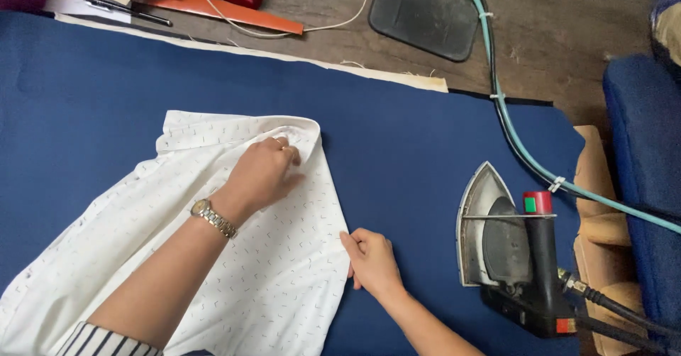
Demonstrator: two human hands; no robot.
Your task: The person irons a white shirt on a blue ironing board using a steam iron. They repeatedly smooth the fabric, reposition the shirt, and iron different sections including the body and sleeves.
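Observation:
A white shirt [284,271] with small dark flecks lies spread on the dark blue ironing surface [411,136]. My left hand [264,173], a metal watch on its wrist, presses down on the shirt near the collar, fingertips curled into the collar fold. My right hand [370,259] pinches the shirt's right edge lower down, thumb and fingers closed on the fabric. The shirt's lower part runs off the bottom left of the view.
A steam iron [507,246] rests on its side at the right of the blue surface, hose and cable [518,143] running up and right. Behind the board: a black pad [424,14], an orange strip, a red object, pens. A blue cushion [642,185] stands far right.

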